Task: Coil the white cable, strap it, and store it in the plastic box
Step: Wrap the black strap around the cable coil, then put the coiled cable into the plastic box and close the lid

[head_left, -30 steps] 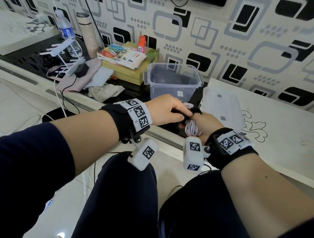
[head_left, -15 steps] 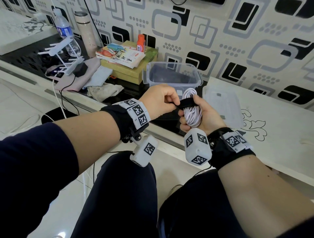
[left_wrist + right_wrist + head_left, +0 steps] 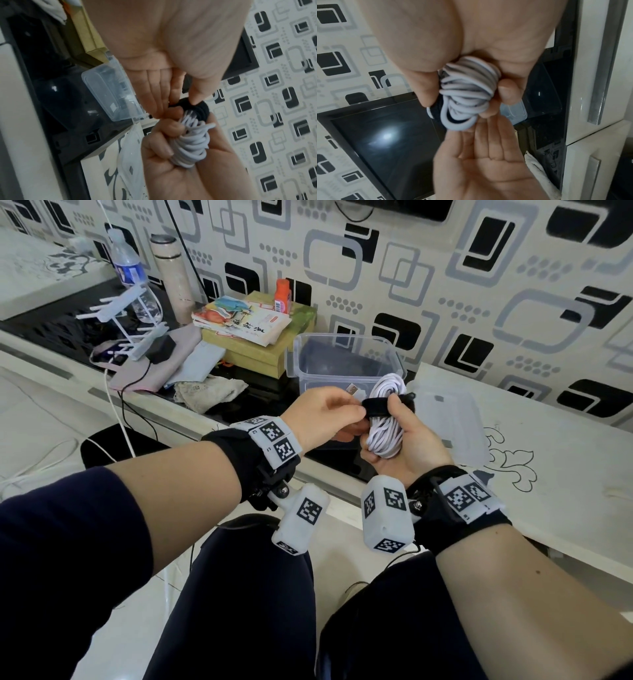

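Observation:
The white cable [image 3: 386, 422] is coiled into a tight bundle and stands upright in my right hand [image 3: 406, 424], whose fingers and thumb curl round it. A black strap [image 3: 375, 405] crosses the upper part of the coil. My left hand [image 3: 358, 415] pinches the strap's left end between thumb and fingers. In the left wrist view the strap [image 3: 197, 108] wraps over the cable [image 3: 190, 146]. The right wrist view shows the cable [image 3: 467, 92] in my grip. The clear plastic box [image 3: 346, 361] stands open just behind the hands.
The box's clear lid [image 3: 448, 426] lies on the white counter to the right. Left of the box are a stack of books [image 3: 250, 330], cloths, a white rack [image 3: 130, 326], a water bottle [image 3: 128, 272] and a flask [image 3: 171, 275]. My knees are below.
Both hands have risen from the counter edge with the coil, which now stands upright in front of the box. The strap has come round the coil's upper part.

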